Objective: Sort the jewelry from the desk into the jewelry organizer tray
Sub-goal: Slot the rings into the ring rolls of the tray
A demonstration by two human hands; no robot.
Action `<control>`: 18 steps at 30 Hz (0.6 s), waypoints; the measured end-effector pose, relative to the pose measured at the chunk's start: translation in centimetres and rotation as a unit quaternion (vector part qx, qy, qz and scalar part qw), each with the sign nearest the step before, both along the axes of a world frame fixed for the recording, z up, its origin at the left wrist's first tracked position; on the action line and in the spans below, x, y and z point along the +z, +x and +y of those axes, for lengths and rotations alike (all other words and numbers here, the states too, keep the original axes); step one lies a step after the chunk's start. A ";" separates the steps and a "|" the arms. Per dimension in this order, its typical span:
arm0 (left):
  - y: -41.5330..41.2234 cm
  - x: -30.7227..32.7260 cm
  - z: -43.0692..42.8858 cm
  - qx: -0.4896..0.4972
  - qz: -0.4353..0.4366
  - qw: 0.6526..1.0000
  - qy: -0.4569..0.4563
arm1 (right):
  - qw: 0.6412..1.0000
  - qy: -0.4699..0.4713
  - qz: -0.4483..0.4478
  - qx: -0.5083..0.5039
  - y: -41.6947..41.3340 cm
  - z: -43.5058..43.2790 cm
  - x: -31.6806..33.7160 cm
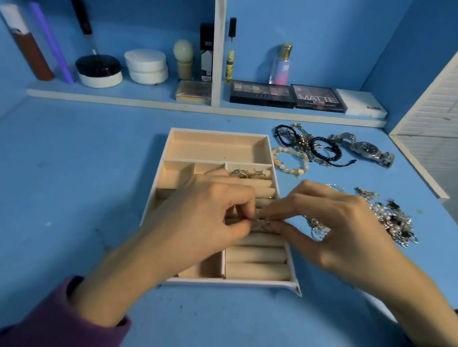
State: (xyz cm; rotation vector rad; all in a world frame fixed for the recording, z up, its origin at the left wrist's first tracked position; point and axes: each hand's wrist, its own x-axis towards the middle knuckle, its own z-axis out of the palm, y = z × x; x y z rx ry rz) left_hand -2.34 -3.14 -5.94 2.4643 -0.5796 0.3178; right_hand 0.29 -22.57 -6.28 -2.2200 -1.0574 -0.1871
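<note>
Hands [201, 214] [337, 228] pinch ring [259, 223] over tray [219, 133] ring rolls; desk [60, 190] left bare.

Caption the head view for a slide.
Both hands press a small ring into the tray rolls.

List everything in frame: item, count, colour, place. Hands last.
organizer tray: 1, beige, desk centre
rings: a few, silver, top of tray's ring-roll section
small ring: 1, silver, pinched between both hands over ring rolls
bead bracelet: 1, pale peach, desk right of tray
black bracelets: several, black, tangled behind bead bracelet
watch: 1, silver, far right desk
jewelry pile: count unclear, silver and black, right of right hand
palettes: 2, black, right shelf
white box: 1, right shelf end
perfume bottle: 1, pink-blue, right shelf
round jars: 2, white, one black-lidded, left shelf
left hand: pinching ring
right hand: pinching ring
</note>
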 end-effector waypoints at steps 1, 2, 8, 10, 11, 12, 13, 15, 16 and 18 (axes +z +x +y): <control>0.0 0.0 0.0 -0.005 -0.001 1.000 0.001 | 1.000 -0.005 -0.009 -0.001 0.0 0.0 0.0; 0.1 0.0 0.1 -0.011 -0.002 1.000 0.002 | 1.000 -0.008 -0.018 -0.001 0.0 0.0 0.0; 0.2 0.0 0.5 -0.036 -0.007 0.999 0.011 | 0.999 -0.015 -0.027 0.010 0.2 -0.1 0.0; 0.2 0.0 0.6 -0.038 -0.008 0.999 0.014 | 0.999 -0.020 -0.026 0.018 0.2 -0.1 0.0; 0.2 0.0 0.6 -0.036 -0.006 0.999 0.015 | 0.999 -0.018 -0.023 0.019 0.3 -0.2 0.0; 0.2 0.0 0.6 -0.034 -0.002 0.999 0.017 | 1.000 -0.013 -0.020 0.020 0.3 -0.2 0.1; 0.1 0.1 0.6 -0.031 0.001 0.999 0.017 | 1.000 -0.008 -0.016 0.022 0.3 -0.2 0.1; 0.1 0.0 0.6 -0.031 0.005 0.999 0.015 | 1.000 -0.004 -0.009 0.029 0.3 -0.2 0.2; 0.1 0.0 0.6 -0.031 0.006 0.999 0.012 | 0.999 -0.005 -0.009 0.032 0.2 -0.2 0.2; 0.1 0.1 0.6 -0.029 0.011 1.000 0.003 | 0.999 -0.010 -0.012 0.033 0.2 -0.1 0.1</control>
